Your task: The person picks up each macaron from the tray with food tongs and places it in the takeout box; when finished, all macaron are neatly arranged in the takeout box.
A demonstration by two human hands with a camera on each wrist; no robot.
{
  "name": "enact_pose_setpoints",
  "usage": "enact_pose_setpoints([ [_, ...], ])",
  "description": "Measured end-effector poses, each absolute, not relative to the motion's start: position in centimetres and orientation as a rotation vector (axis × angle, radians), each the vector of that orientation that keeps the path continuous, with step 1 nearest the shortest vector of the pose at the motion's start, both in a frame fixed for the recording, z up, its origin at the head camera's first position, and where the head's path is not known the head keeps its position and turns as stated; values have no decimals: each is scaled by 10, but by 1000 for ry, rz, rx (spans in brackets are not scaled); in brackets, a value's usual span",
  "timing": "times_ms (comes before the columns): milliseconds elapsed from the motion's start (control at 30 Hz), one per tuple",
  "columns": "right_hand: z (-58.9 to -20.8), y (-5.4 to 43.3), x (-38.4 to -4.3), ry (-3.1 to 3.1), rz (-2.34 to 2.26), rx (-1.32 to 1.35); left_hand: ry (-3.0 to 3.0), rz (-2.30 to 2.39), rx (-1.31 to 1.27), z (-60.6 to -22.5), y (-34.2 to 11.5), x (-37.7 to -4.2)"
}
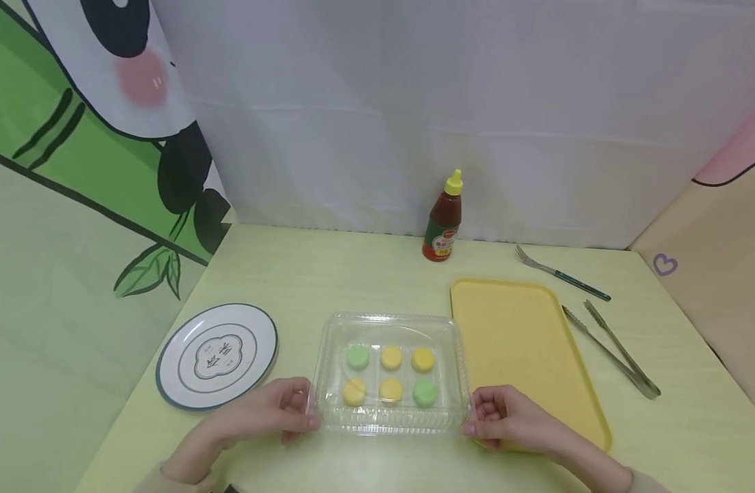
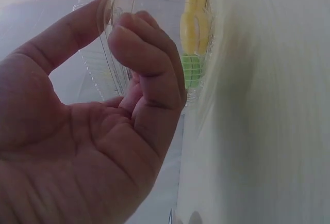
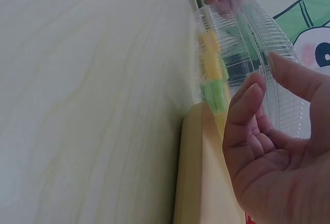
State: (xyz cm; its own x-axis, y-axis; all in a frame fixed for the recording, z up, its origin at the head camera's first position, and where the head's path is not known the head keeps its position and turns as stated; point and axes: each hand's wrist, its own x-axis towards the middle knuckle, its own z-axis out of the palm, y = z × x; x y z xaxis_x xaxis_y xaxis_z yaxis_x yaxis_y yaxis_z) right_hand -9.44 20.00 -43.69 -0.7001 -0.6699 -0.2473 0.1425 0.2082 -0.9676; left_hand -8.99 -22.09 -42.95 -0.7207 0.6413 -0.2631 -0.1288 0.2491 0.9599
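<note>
A clear plastic clamshell box [image 1: 390,419], its lid down, sits at the near middle of the table. Inside, several macarons lie in two rows, some yellow [image 1: 390,392] and some green [image 1: 424,393]. My left hand [image 1: 269,411] pinches the box's rim at the near left corner, thumb on top and fingers curled below. At the near right corner my right hand [image 1: 510,414] pinches the rim the same way, over the edge of a yellow tray [image 1: 525,356]. In the right wrist view, the box [image 3: 247,38] shows its ribbed side and the rim between thumb and fingers.
A white plate [image 1: 186,356] with a dark rim lies left of the box. Behind stands a sauce bottle [image 1: 442,222] with a yellow cap. Right of the tray are metal tongs [image 1: 624,356] and a fork [image 1: 565,277] with a green handle. A white cloth [image 1: 328,157] hangs behind the table.
</note>
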Motion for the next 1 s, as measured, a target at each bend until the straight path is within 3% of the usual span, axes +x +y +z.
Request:
enact_pose_setpoints([
  [400, -438, 200, -91, 1648, -1621, -429, 1709, 1579, 579, -439, -225, -95],
  [1000, -441, 197, -90, 1625, -1686, -346, 1651, 1670, 448, -443, -220, -93],
])
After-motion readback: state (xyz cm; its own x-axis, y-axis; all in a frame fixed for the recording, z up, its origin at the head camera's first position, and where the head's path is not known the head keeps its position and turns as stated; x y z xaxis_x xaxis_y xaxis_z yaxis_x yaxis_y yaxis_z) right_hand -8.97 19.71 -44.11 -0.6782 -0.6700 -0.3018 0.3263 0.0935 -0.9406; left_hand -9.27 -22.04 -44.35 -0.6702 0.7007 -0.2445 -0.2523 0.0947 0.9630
